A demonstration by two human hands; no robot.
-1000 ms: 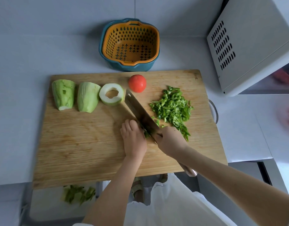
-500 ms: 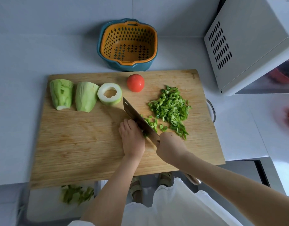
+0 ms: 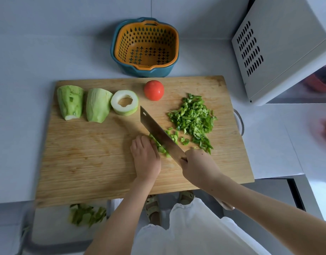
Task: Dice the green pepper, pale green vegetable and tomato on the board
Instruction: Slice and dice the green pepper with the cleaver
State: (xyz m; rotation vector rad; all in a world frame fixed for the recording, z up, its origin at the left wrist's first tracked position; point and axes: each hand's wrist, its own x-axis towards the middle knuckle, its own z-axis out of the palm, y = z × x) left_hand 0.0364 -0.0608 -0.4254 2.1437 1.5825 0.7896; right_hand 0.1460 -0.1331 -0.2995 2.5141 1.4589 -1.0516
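The scene was evenly and softly lit, with a cool bluish cast over the pale countertop [image 3: 26, 126]; shadows were faint and short, the cleaver [image 3: 159, 134] throwing a soft one toward the left onto the cutting board [image 3: 85, 159]; a mild sheen lay on the tomato [image 3: 153, 90]; wide-angle bending curved the board's edges; the centre was sharp, while the lower left and far right of the frame were smeared.

home kitchen | countertop [image 3: 39, 57], colander [image 3: 145, 46] (orange-in-blue), microwave [image 3: 279, 48]
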